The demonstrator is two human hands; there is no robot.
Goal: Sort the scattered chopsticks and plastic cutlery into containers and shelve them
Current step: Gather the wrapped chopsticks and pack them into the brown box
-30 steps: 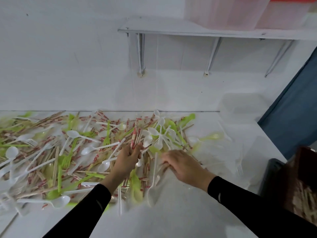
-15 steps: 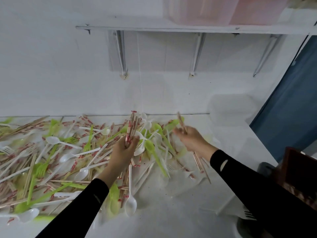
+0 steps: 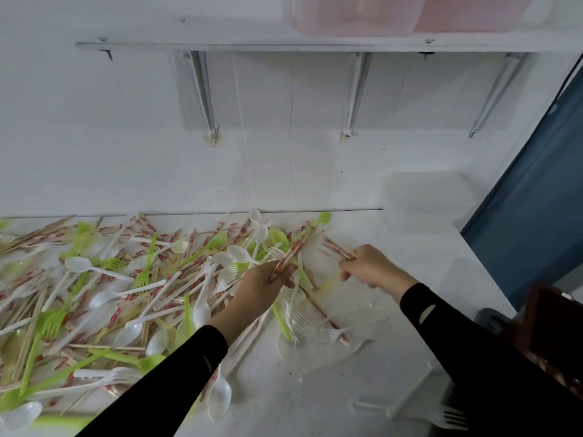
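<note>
A heap of wrapped chopsticks [image 3: 148,244], white spoons [image 3: 82,264], and green forks [image 3: 143,272] covers the left and middle of the white counter [image 3: 315,383]. My left hand [image 3: 263,287] grips a bundle of red-and-white wrapped chopsticks [image 3: 291,252] that points up and to the right. My right hand [image 3: 370,266], a little to the right, is closed on a few chopsticks [image 3: 334,249] whose ends point left toward the bundle. The two hands are apart.
A clear plastic container [image 3: 426,200] stands at the counter's back right. A wall shelf [image 3: 284,45] above carries pink tubs [image 3: 353,17]. Another clear container with white forks [image 3: 454,416] sits at the lower right, near a dark box [image 3: 555,323]. A blue panel [image 3: 536,200] bounds the right side.
My right hand lifted chopsticks off the counter, raised them, then came down beside the left hand's bundle. The left hand's bundle has tilted to the right.
</note>
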